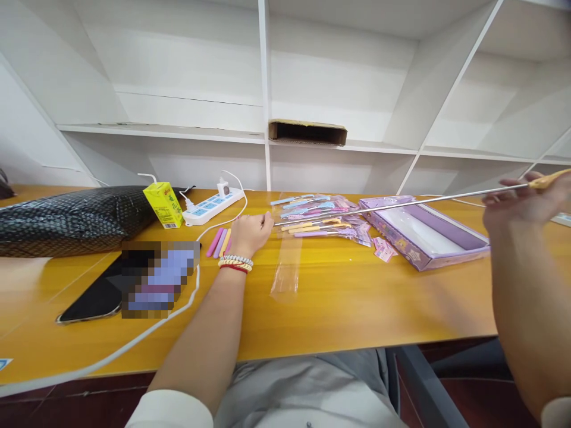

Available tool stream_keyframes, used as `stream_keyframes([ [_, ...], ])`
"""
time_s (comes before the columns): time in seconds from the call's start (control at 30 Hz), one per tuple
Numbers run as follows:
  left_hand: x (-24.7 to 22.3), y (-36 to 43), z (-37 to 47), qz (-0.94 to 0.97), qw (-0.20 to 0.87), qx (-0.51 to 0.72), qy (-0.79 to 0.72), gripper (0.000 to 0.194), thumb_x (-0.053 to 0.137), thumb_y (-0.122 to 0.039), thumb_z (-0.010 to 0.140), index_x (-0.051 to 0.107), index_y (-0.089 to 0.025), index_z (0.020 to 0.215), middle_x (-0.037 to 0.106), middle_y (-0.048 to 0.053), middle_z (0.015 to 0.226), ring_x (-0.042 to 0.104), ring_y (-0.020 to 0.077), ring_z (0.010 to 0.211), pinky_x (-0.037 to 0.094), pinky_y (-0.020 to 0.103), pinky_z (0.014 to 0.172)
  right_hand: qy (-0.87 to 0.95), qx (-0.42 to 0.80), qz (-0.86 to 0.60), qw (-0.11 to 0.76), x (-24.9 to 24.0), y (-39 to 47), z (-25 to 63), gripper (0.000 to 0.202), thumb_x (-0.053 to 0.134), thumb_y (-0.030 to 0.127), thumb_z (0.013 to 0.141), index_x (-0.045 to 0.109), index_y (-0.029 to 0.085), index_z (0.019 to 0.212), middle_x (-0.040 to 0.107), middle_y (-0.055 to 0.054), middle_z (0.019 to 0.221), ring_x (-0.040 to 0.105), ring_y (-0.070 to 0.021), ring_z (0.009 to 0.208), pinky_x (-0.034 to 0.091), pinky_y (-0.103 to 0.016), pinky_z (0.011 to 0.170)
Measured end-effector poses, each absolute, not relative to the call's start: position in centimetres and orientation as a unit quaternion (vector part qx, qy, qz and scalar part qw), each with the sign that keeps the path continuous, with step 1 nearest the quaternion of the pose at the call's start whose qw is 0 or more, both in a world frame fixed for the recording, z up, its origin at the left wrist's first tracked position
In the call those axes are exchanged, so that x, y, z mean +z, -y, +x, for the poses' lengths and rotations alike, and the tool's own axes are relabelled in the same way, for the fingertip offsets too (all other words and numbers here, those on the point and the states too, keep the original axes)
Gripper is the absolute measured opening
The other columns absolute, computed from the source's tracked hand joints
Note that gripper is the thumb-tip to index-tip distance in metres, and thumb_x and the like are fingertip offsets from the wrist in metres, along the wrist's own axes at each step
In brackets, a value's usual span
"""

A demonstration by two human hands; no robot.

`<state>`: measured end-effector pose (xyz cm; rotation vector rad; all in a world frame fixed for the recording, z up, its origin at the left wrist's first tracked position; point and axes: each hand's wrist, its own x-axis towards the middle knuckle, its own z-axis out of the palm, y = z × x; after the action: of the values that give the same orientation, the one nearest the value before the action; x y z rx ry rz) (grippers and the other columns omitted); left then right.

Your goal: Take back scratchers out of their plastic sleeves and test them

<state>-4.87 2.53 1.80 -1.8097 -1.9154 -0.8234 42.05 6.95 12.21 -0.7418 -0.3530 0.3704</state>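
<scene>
A long thin metal rod (414, 203) with a yellow end piece (549, 178) stretches slantwise above the table between my hands. My left hand (250, 233) is closed at the rod's far left end and hides its tip. At the right edge of the view, my right hand (526, 199) grips the yellow end, its fingers partly out of frame. Under the rod lie several bagged sticks (312, 205) in blue, pink, yellow and purple. Beside my left wrist are pink, purple and yellow sticks (218, 242). A clear plastic sleeve (286, 267) lies flat in front.
An open purple box (459, 248) stands right of the bagged sticks, near small pink cards (384, 249). On the left are a phone (96, 291), a yellow drink carton (163, 205), a power strip (214, 206), a white cable (196, 285) and a black padded bag (71, 220).
</scene>
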Motion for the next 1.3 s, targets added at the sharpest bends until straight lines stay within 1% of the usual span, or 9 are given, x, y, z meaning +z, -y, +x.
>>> stream_keyframes([
  [0.1, 1.8, -2.6, -3.6, -0.641, 0.163, -0.300, 0.687, 0.056, 0.026, -0.043, 0.090, 0.065, -0.018, 0.059, 0.064, 0.010, 0.060, 0.056, 0.0198, 0.060, 0.020, 0.030, 0.053, 0.306, 0.325, -0.313, 0.838, 11.7, -6.9, 37.5, 0.053, 0.021, 0.056, 0.087, 0.055, 0.018, 0.072, 0.061, -0.010, 0.068, 0.057, -0.0128, 0.050, 0.033, -0.029, 0.044],
  [0.2, 1.9, -2.3, -2.0, -0.656, 0.122, -0.305, 0.680, 0.059, 0.022, -0.046, 0.091, 0.065, -0.017, 0.064, 0.063, 0.010, 0.061, 0.057, 0.0203, 0.060, 0.022, 0.030, 0.053, 0.467, 0.448, -0.281, 0.709, 9.4, -6.5, 30.8, 0.028, 0.051, 0.049, 0.080, 0.056, 0.021, 0.083, 0.062, -0.005, 0.067, 0.062, -0.0184, 0.060, 0.043, -0.031, 0.051],
  [0.3, 1.8, -1.5, -0.4, -0.677, 0.085, -0.315, 0.659, 0.057, 0.019, -0.046, 0.092, 0.063, -0.016, 0.071, 0.063, 0.010, 0.063, 0.057, 0.0201, 0.059, 0.024, 0.030, 0.053, 0.568, 0.513, -0.270, 0.584, 5.7, -5.5, 23.5, 0.033, 0.063, 0.050, 0.071, 0.057, 0.022, 0.089, 0.061, 0.000, 0.065, 0.060, -0.0169, 0.060, 0.047, -0.031, 0.056],
  [0.4, 1.7, -0.6, 0.8, -0.707, 0.072, -0.356, 0.606, 0.046, 0.022, -0.039, 0.093, 0.060, -0.017, 0.078, 0.064, 0.008, 0.071, 0.058, 0.0186, 0.066, 0.031, 0.029, 0.057, 0.663, 0.512, -0.278, 0.470, 2.6, -4.6, 18.2, 0.032, 0.058, 0.050, 0.075, 0.061, 0.019, 0.079, 0.063, -0.002, 0.071, 0.059, -0.0143, 0.066, 0.047, -0.028, 0.062],
  [0.47, 1.6, -0.2, 1.3, -0.730, 0.065, -0.383, 0.563, 0.035, 0.029, -0.036, 0.092, 0.057, -0.018, 0.083, 0.064, 0.007, 0.078, 0.058, 0.0179, 0.073, 0.035, 0.028, 0.063, 0.696, 0.504, -0.257, 0.442, 1.5, -4.4, 16.4, 0.029, 0.059, 0.047, 0.076, 0.062, 0.018, 0.073, 0.064, -0.002, 0.074, 0.059, -0.0134, 0.071, 0.046, -0.026, 0.065],
  [0.57, 1.2, -0.1, 1.8, -0.739, 0.050, -0.392, 0.546, 0.024, 0.038, -0.033, 0.089, 0.055, -0.018, 0.091, 0.063, 0.006, 0.087, 0.058, 0.0182, 0.080, 0.039, 0.028, 0.069, 0.666, 0.536, -0.239, 0.461, 1.2, -4.8, 15.7, 0.027, 0.062, 0.045, 0.074, 0.063, 0.018, 0.076, 0.063, 0.000, 0.076, 0.058, -0.0123, 0.071, 0.046, -0.025, 0.066],
  [0.77, 0.2, -0.7, 2.3, -0.760, 0.039, -0.337, 0.554, 0.026, 0.034, -0.034, 0.091, 0.055, -0.019, 0.094, 0.062, 0.007, 0.092, 0.058, 0.0206, 0.083, 0.041, 0.031, 0.068, 0.496, 0.637, -0.252, 0.533, 1.5, -5.4, 16.3, 0.033, 0.066, 0.050, 0.068, 0.060, 0.018, 0.071, 0.065, -0.002, 0.073, 0.059, -0.0139, 0.066, 0.048, -0.028, 0.061],
  [1.03, -0.5, -1.0, 2.8, -0.771, 0.036, -0.341, 0.537, 0.026, 0.036, -0.034, 0.090, 0.051, -0.018, 0.105, 0.062, 0.009, 0.103, 0.057, 0.0231, 0.096, 0.044, 0.035, 0.079, 0.340, 0.726, -0.203, 0.562, 1.5, -4.0, 16.0, 0.024, 0.067, 0.037, 0.066, 0.051, 0.020, 0.060, 0.065, -0.001, 0.067, 0.061, -0.0168, 0.069, 0.047, -0.030, 0.064],
  [1.3, -0.9, -0.4, 4.5, -0.749, -0.011, -0.390, 0.536, 0.038, 0.046, -0.030, 0.085, 0.037, -0.019, 0.120, 0.061, 0.011, 0.106, 0.058, 0.0236, 0.100, 0.045, 0.037, 0.082, 0.320, 0.736, -0.152, 0.578, 2.3, -4.2, 16.9, 0.031, 0.058, 0.030, 0.066, 0.031, 0.020, 0.053, 0.040, 0.003, 0.048, 0.052, -0.0143, 0.056, 0.047, -0.034, 0.065],
])
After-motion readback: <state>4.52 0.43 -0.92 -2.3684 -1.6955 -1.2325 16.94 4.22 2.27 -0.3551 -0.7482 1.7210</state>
